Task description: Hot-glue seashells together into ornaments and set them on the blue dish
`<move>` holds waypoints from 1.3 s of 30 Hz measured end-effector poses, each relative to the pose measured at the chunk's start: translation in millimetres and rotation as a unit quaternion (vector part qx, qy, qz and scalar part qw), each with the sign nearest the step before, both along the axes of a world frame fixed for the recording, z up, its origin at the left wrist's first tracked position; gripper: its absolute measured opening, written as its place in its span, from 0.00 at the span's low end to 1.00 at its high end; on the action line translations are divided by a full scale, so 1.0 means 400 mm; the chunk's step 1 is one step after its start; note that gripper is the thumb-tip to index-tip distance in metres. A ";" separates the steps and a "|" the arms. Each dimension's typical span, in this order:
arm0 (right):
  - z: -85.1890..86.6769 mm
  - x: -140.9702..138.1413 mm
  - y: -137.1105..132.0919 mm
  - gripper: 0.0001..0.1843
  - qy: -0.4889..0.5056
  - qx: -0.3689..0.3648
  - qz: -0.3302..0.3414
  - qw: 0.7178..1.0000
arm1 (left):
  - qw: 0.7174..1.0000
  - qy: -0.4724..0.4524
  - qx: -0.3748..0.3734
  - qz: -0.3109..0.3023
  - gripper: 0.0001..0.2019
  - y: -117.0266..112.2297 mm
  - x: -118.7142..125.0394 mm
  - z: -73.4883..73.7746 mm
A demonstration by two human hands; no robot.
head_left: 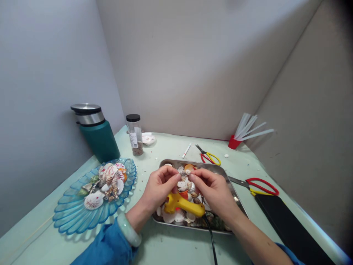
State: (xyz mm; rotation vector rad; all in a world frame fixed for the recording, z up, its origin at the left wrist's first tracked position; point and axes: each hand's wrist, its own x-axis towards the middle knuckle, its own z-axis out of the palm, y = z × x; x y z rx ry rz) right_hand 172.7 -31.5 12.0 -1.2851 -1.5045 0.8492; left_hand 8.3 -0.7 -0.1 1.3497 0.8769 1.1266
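Note:
My left hand (pixel 161 184) is closed in a pinch above a metal tray (pixel 237 200); whatever sits between its thumb and finger is too small to make out. Opposite it, my right hand (pixel 213 187) pinches a small pale seashell (pixel 188 172) at its fingertips. The two sets of fingertips are close together but apart. Below them the tray holds many seashells (pixel 179 217), white, orange and brown. A yellow hot glue gun (pixel 186 205) lies across the shells just under my hands, its black cord running off the near edge.
A blue scalloped glass plate (pixel 70 206) with shells stands at left, near a teal bottle (pixel 99 140) and a black-lidded jar (pixel 135 136). Behind the tray lie a white stick (pixel 186 151) and scissors (pixel 208 155). At right are larger scissors (pixel 255 186), a black slab (pixel 286 224) and a red cup (pixel 234 142) of glue sticks.

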 end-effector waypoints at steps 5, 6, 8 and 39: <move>-0.004 0.001 0.001 0.12 -0.025 0.009 -0.008 1.000 | 1.000 -0.003 -0.004 -0.001 0.10 -0.002 -0.001 0.001; -0.005 0.001 0.002 0.12 -0.025 0.009 -0.008 1.000 | 1.000 -0.003 -0.005 0.000 0.10 -0.002 -0.002 0.001; -0.006 0.003 0.003 0.13 -0.025 0.007 -0.004 1.000 | 1.000 -0.001 -0.004 0.000 0.10 -0.003 -0.002 0.002; 0.024 0.023 -0.018 0.20 -0.146 0.072 -0.019 0.986 | 0.811 0.495 0.169 0.261 0.06 -0.027 -0.543 0.029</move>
